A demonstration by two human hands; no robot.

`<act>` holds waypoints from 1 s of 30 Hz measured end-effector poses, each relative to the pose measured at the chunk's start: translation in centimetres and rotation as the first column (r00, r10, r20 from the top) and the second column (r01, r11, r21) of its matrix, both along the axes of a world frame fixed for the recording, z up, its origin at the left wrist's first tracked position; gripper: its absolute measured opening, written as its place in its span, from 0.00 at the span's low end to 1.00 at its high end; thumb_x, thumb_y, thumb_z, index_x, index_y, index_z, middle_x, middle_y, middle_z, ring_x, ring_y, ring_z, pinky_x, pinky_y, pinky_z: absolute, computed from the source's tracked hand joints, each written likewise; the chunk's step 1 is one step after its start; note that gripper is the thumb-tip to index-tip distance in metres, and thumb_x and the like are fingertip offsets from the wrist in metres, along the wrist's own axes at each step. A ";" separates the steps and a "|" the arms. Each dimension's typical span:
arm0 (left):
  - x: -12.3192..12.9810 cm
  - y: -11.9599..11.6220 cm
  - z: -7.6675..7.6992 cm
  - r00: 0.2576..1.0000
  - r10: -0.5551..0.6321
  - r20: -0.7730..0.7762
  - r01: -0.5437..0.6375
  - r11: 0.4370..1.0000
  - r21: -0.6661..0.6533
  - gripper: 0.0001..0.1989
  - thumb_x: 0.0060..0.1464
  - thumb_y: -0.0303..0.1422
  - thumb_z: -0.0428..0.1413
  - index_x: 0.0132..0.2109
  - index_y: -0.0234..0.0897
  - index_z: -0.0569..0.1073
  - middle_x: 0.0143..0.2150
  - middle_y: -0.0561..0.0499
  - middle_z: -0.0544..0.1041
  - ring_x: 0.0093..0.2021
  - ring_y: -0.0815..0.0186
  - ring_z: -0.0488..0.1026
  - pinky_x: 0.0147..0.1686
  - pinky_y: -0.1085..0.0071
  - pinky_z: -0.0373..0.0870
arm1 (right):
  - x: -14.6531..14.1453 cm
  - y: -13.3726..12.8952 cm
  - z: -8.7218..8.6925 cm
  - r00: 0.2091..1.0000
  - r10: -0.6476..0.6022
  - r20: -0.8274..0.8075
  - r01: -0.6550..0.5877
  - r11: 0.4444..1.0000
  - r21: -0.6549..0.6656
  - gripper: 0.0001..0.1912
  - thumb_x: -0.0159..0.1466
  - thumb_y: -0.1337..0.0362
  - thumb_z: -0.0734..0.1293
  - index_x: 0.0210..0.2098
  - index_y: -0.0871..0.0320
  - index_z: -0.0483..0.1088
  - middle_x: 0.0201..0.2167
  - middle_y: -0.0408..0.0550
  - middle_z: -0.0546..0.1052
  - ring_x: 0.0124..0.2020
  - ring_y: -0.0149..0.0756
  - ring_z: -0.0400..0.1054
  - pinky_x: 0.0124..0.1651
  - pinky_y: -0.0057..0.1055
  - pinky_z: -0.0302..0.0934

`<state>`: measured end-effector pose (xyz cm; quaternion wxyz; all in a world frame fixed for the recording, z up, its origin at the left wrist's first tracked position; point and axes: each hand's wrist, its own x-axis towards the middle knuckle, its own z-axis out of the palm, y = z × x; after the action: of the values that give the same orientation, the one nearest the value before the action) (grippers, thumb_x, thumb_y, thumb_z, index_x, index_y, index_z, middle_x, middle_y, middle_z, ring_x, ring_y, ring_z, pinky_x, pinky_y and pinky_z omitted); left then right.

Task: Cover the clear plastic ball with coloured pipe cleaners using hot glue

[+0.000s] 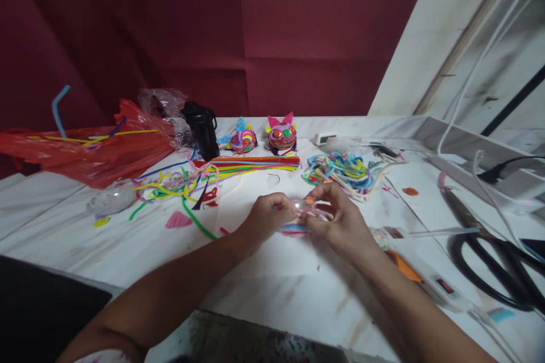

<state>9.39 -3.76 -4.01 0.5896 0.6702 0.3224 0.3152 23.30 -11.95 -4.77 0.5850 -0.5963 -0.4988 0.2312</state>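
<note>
**Both hands closed on a small pipe-cleaner piece at mid-table**

Your left hand (267, 216) and right hand (338, 221) meet just above the white table (272, 278), fingers curled shut around one small pipe-cleaner piece (303, 216). It shows pink and blue strands with a clear, shiny part and a bit of orange at the top; most of it is hidden by your fingers, so its exact shape cannot be told.

Behind your hands lies a flat row of straight pipe cleaners (255, 163) in many colours, and to its right a tangled pile of bent ones (344, 170). Two finished pipe-cleaner figures (281, 135) stand near the table's back edge, just beside a black bottle (202, 129). A red plastic bag (93, 150) is spread at the far left, with loose strands trailing from it. On your right, large black scissors (489, 255) lie well apart from your hands, and an orange-tipped glue gun (426, 278) lies close by your right forearm.
</note>
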 end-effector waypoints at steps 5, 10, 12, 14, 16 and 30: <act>0.0 -0.1 0.2 1.000 0.009 -0.009 -0.009 1.000 -0.002 0.05 0.35 0.33 0.57 0.22 0.35 0.72 0.21 0.53 0.70 0.27 0.68 0.63 0.30 0.72 0.58 | -0.2 0.0 0.4 1.000 0.006 -0.027 -0.006 1.000 -0.007 0.18 0.46 0.63 0.69 0.35 0.52 0.61 0.34 0.44 0.72 0.35 0.39 0.69 0.38 0.40 0.67; 0.0 -0.2 0.2 1.000 -0.008 -0.014 0.008 1.000 0.003 0.05 0.36 0.33 0.58 0.22 0.35 0.72 0.22 0.54 0.70 0.27 0.69 0.63 0.29 0.72 0.57 | 0.0 -0.1 0.4 1.000 0.010 -0.029 -0.011 1.000 -0.020 0.18 0.46 0.63 0.69 0.35 0.52 0.61 0.34 0.45 0.72 0.36 0.40 0.68 0.38 0.40 0.66; -0.1 -0.1 0.2 1.000 -0.016 -0.026 0.016 1.000 0.021 0.05 0.36 0.33 0.58 0.23 0.35 0.72 0.23 0.53 0.70 0.27 0.68 0.63 0.30 0.72 0.58 | 0.1 -0.2 0.3 1.000 0.010 -0.027 -0.011 1.000 -0.019 0.18 0.46 0.63 0.69 0.36 0.52 0.61 0.34 0.44 0.72 0.37 0.40 0.68 0.38 0.40 0.67; -0.1 0.0 0.3 0.999 -0.024 -0.032 0.025 0.999 0.036 0.05 0.36 0.33 0.58 0.23 0.35 0.72 0.23 0.54 0.70 0.27 0.69 0.63 0.30 0.72 0.58 | 0.2 -0.2 0.3 0.999 0.025 -0.022 -0.025 1.000 -0.013 0.18 0.47 0.64 0.69 0.36 0.52 0.61 0.35 0.44 0.71 0.37 0.40 0.69 0.38 0.39 0.67; -0.1 0.1 0.3 0.999 -0.037 -0.025 0.038 0.998 0.044 0.05 0.37 0.33 0.58 0.23 0.35 0.72 0.22 0.54 0.70 0.27 0.69 0.62 0.30 0.72 0.58 | 0.3 -0.3 0.3 0.999 0.047 -0.011 -0.047 0.999 0.000 0.17 0.48 0.64 0.69 0.36 0.51 0.61 0.34 0.43 0.70 0.37 0.39 0.69 0.39 0.38 0.66; -0.1 0.6 -0.3 0.995 -0.060 -0.078 0.064 0.996 0.056 0.08 0.38 0.34 0.57 0.26 0.34 0.72 0.24 0.54 0.69 0.27 0.70 0.62 0.29 0.73 0.57 | 0.5 -0.2 -0.1 0.996 0.088 0.006 -0.088 0.996 0.024 0.14 0.51 0.65 0.68 0.36 0.52 0.62 0.35 0.42 0.68 0.37 0.38 0.66 0.40 0.39 0.63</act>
<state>9.27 -3.14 -4.34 0.5666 0.7082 0.3145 0.2802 23.83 -12.15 -4.91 0.5802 -0.5673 -0.5285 0.2492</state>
